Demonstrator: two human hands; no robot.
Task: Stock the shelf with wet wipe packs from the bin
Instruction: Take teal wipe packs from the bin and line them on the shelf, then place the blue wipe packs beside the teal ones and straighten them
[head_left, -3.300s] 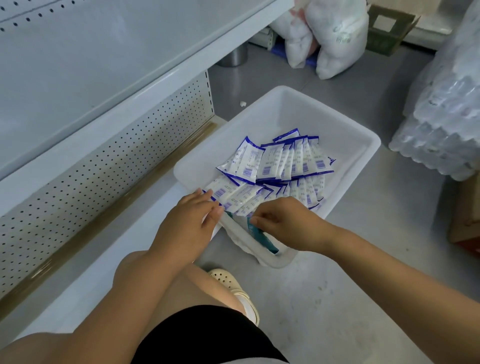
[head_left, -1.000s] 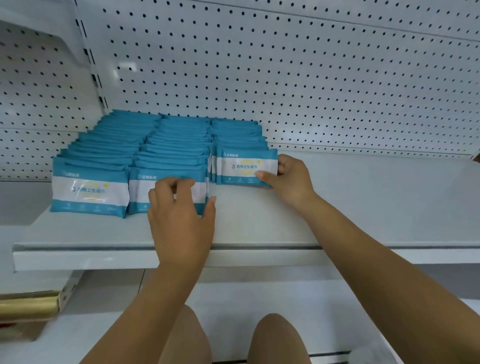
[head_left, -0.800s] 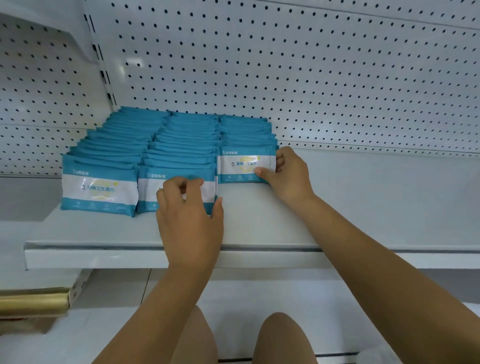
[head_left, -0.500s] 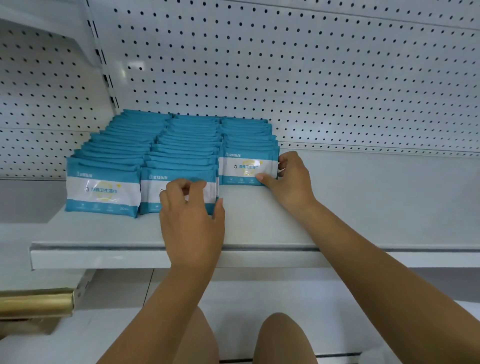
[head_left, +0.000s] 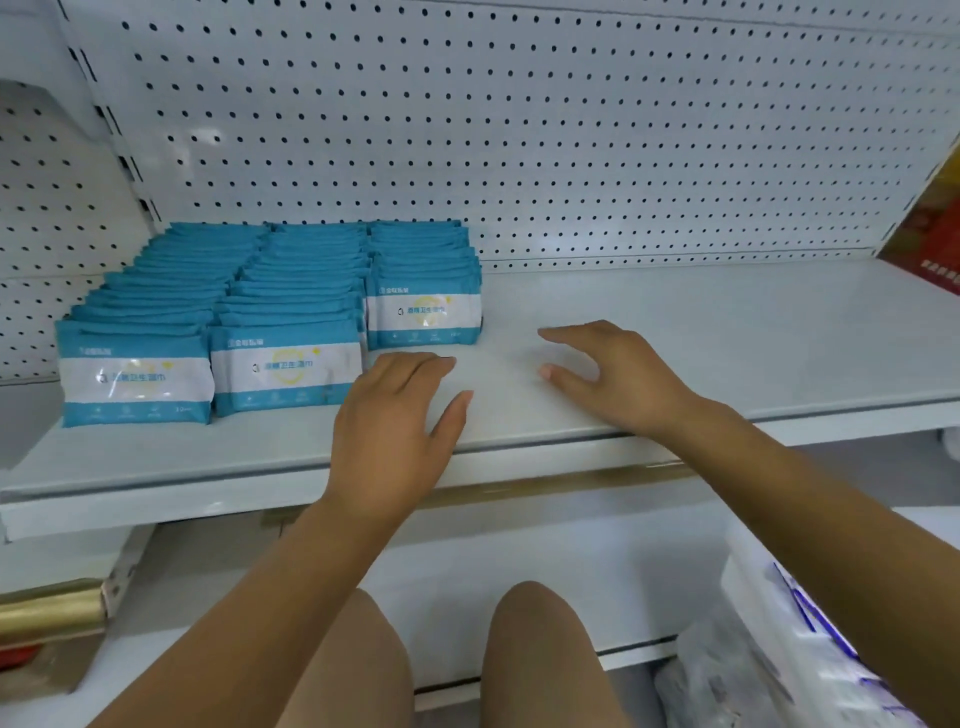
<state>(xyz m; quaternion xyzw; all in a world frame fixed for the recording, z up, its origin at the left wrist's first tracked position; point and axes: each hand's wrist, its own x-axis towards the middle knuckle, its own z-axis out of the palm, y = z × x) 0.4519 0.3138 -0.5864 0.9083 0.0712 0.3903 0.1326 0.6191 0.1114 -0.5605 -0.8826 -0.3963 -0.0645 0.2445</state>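
Three rows of teal-and-white wet wipe packs stand upright on the white shelf (head_left: 701, 332), at its left. The front packs are the left one (head_left: 136, 379), the middle one (head_left: 285, 368) and the right one (head_left: 423, 312). My left hand (head_left: 395, 431) hovers over the shelf's front edge, just right of the middle row, fingers apart and holding nothing. Further right, my right hand (head_left: 618, 376) is spread above the bare shelf, apart from the right row and holding nothing. The white bin (head_left: 753, 587) shows only as an edge at the lower right.
A white pegboard back panel (head_left: 519, 130) rises behind the shelf. A red box (head_left: 930, 228) stands at the shelf's far right. Below the shelf is a lower white shelf, with a gold strip (head_left: 47, 613) at the left. My bare knees (head_left: 535, 649) are in the lower middle.
Both hands have let go of the front packs and pulled back toward the shelf's front edge. The view has swung right and down, bringing the bin's edge into sight.
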